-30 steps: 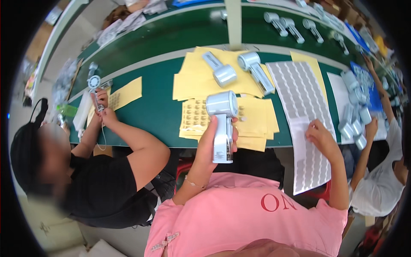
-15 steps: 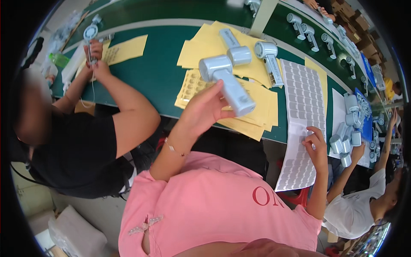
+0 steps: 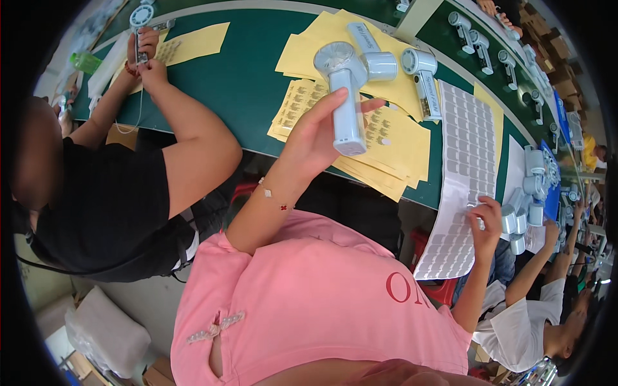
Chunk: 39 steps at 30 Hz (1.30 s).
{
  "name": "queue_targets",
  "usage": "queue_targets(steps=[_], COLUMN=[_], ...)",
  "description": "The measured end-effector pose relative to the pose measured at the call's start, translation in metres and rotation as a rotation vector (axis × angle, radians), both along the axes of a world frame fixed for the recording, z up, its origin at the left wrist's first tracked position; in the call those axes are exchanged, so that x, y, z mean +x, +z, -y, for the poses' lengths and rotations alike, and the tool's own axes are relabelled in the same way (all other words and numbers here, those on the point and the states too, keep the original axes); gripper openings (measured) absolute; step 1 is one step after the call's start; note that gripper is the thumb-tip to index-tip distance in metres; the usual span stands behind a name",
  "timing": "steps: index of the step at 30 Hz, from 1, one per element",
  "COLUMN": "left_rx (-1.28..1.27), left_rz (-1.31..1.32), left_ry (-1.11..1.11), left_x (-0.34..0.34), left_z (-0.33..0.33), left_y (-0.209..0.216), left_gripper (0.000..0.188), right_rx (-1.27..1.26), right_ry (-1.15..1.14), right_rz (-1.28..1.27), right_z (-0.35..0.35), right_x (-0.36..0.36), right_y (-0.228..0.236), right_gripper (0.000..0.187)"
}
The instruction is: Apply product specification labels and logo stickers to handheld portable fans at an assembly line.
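Note:
My left hand (image 3: 322, 125) grips a light blue handheld fan (image 3: 347, 106) by its handle, its round head up and its base toward me. Over the edge of the green table hangs a long sheet of grey stickers (image 3: 460, 161). At the sheet's right edge, my right hand (image 3: 487, 222) has its fingertips pinched together, with a small pale sticker (image 3: 481, 223) showing between them. Beyond the held fan, a second fan (image 3: 378, 64) lies on yellow sticker sheets (image 3: 393, 161). To its right lies another fan (image 3: 421, 80), its handle toward me.
At left, a co-worker (image 3: 145, 61) in black holds a similar fan with a cable. Several fans (image 3: 523, 212) are heaped at right, near another co-worker's hand (image 3: 550, 235). More fans (image 3: 479, 51) lie across the far green surface, beyond a pale post (image 3: 412, 22).
My left hand has turned the fan more upright, so its round face now shows. My right hand's fingers have closed at the sheet's edge. The whole view has shifted slightly.

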State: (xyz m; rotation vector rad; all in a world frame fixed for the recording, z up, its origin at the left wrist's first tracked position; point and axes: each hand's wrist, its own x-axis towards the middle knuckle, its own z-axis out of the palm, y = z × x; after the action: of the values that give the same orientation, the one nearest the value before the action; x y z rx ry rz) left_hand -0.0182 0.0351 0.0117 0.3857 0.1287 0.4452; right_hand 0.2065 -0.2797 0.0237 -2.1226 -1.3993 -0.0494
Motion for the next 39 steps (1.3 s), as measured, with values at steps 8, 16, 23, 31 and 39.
queue_targets(steps=[8, 16, 23, 31, 39], left_rx=[0.417, 0.132, 0.100, 0.030, -0.007], left_rz=[-0.214, -0.153, -0.173, -0.197, -0.145], left_ry=[0.028, -0.010, 0.046, 0.016, -0.002], left_x=[-0.005, -0.009, -0.013, -0.014, -0.014], left_z=[-0.013, -0.011, -0.013, -0.009, -0.002], left_y=[0.005, 0.006, 0.005, 0.003, 0.007], left_gripper=[0.049, 0.038, 0.044, 0.038, 0.038], right_rx=[0.670, 0.593, 0.453, 0.400, 0.446], right_ry=[0.050, 0.009, 0.170, 0.145, 0.159], right_rz=[-1.063, -1.147, -1.073, -1.093, -1.039], right_z=[-0.013, -0.096, -0.147, -0.178, -0.181], right_x=[-0.057, -0.132, -0.152, -0.164, -0.166], right_y=[0.012, 0.003, 0.039, 0.039, 0.037], right_gripper=[0.050, 0.012, 0.010, 0.014, 0.014])
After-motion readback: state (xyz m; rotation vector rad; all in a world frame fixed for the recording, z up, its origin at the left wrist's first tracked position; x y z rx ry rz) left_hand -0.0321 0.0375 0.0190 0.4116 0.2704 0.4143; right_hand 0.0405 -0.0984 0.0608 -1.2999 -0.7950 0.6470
